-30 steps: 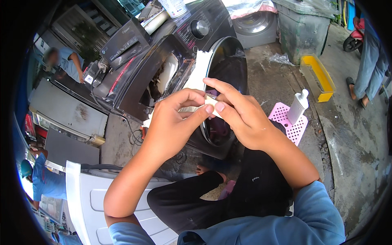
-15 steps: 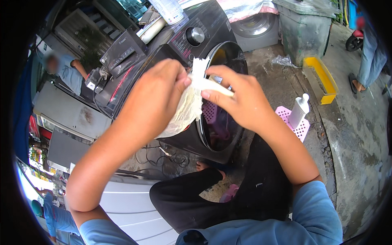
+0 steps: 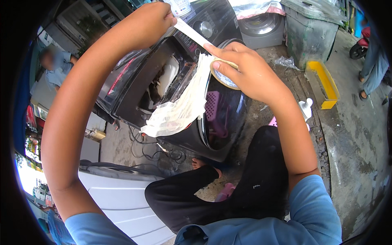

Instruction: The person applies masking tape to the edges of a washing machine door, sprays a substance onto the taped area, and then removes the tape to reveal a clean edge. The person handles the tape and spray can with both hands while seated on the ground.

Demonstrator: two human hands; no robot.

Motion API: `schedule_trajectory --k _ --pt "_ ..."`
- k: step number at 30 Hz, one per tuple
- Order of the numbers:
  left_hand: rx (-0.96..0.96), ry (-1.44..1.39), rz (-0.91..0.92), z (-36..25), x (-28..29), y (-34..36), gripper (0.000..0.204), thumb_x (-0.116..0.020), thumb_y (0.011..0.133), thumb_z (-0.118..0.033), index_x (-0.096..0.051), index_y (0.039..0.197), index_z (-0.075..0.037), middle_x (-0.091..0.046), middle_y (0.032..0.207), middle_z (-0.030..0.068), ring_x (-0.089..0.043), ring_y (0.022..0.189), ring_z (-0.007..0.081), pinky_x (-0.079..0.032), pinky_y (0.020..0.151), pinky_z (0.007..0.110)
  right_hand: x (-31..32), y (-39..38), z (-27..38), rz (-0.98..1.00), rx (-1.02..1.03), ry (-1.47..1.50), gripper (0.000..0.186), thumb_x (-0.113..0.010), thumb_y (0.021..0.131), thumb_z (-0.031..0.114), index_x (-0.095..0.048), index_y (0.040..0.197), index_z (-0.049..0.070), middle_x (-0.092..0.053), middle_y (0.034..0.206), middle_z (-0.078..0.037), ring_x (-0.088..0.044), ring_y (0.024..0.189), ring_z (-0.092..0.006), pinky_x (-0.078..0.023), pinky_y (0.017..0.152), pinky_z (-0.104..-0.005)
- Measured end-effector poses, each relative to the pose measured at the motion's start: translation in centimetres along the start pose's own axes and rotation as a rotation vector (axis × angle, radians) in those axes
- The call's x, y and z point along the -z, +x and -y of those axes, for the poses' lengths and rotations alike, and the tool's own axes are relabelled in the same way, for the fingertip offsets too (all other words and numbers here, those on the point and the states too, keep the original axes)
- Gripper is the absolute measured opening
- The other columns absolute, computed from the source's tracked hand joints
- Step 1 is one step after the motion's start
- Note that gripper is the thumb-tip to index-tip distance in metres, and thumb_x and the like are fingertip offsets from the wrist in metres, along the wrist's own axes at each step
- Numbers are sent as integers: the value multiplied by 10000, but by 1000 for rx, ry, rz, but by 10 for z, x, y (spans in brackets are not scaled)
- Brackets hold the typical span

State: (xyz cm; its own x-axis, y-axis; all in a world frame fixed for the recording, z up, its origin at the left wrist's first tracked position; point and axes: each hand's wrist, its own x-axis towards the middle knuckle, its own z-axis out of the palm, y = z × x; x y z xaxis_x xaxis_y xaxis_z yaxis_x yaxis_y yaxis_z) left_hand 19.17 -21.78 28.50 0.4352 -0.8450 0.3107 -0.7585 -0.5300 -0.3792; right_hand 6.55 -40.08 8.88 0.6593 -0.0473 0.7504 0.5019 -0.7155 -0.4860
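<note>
Two hands up | left hand (image 3: 153, 20) far left, fingers closed, pinching end of white tape strip (image 3: 192, 32) | right hand (image 3: 245, 69) fingers curled round tape roll (image 3: 222, 75), gripping it | crumpled white sheet (image 3: 179, 110) hanging below roll | dark washing machine (image 3: 220, 122) beneath.

Bright, even daylight, soft shadows, strong fisheye bending and black vignette at the rim.
</note>
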Motion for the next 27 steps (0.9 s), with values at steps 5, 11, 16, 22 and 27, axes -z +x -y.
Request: schedule_trajectory --k 5,11,16,22,27 --pt "61 -43 101 11 -8 8 286 -597 1039 -269 -639 983 9 -667 795 132 -666 730 231 -506 716 395 -6 -12 6 -5 -13 -104 367 -642 1030 235 -692 1371 111 -646 1321 -146 -696 986 -351 -537 911 -419" --pt "109 -20 167 15 -16 15 267 -610 1015 -243 -629 920 6 -677 769 119 -678 728 210 -520 697 384 -21 4 0 33 204 -410 329 -626 963 128 -698 1261 8 -692 1147 -120 -737 847 -341 -615 761 -433" --pt "122 48 211 7 -7 22 252 -642 943 -232 -685 956 16 -700 860 204 -700 834 322 -542 773 437 -30 13 1 55 209 -518 365 -640 908 83 -698 1257 -8 -708 990 -146 -744 795 -330 -607 661 -411" --pt "130 240 186 -4 -6 22 345 -626 906 -274 -720 975 51 -704 998 314 -702 1002 466 -558 907 505 -33 15 9 139 79 -519 368 -584 1021 174 -667 1352 37 -702 967 -148 -707 792 -362 -583 703 -469" --pt "52 207 63 2 -19 12 179 -657 918 -165 -678 965 7 -710 815 197 -718 789 344 -557 742 440 -34 20 8 151 119 -544 361 -609 996 157 -688 1329 40 -704 925 -158 -713 770 -352 -580 664 -452"
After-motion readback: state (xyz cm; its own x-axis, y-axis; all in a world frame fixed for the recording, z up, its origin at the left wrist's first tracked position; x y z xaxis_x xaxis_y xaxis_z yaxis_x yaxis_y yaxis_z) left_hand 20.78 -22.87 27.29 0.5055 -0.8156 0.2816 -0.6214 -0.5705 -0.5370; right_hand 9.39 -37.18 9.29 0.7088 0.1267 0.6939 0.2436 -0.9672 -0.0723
